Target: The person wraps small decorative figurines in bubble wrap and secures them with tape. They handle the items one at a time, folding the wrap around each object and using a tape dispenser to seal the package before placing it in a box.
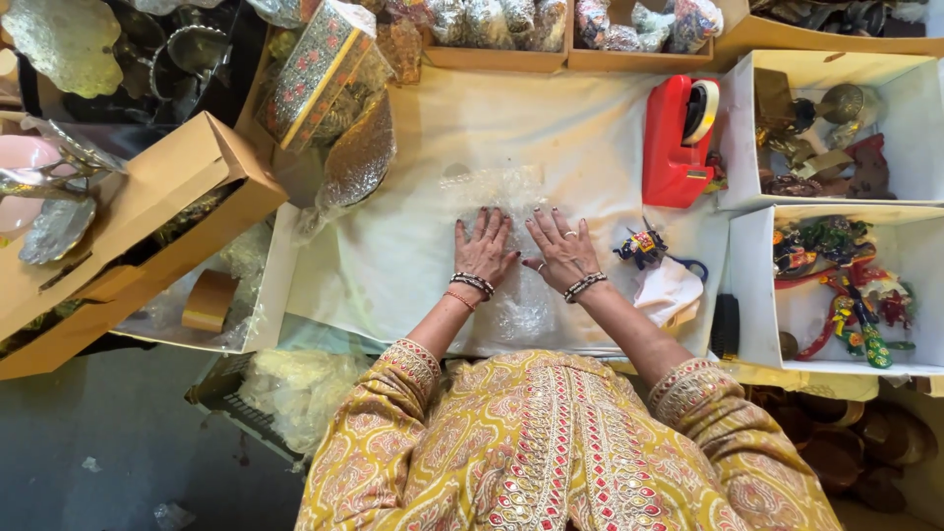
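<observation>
Hands lie open, palms down, side by side on bubble wrap [497,192]: left hand [485,249], right hand [562,251], fingers spread toward the red tape dispenser [677,143].

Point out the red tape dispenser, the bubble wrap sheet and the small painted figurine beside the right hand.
Red tape dispenser [675,147], head view, on its red body.
Bubble wrap sheet [492,189], head view, on its upper part.
Painted figurine [641,247], head view, on its middle.

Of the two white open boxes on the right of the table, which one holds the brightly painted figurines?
The nearer white box, closest to the person's right hand: it holds red, green and blue painted figurines. The farther white box holds brass-coloured metal pieces instead.
</observation>
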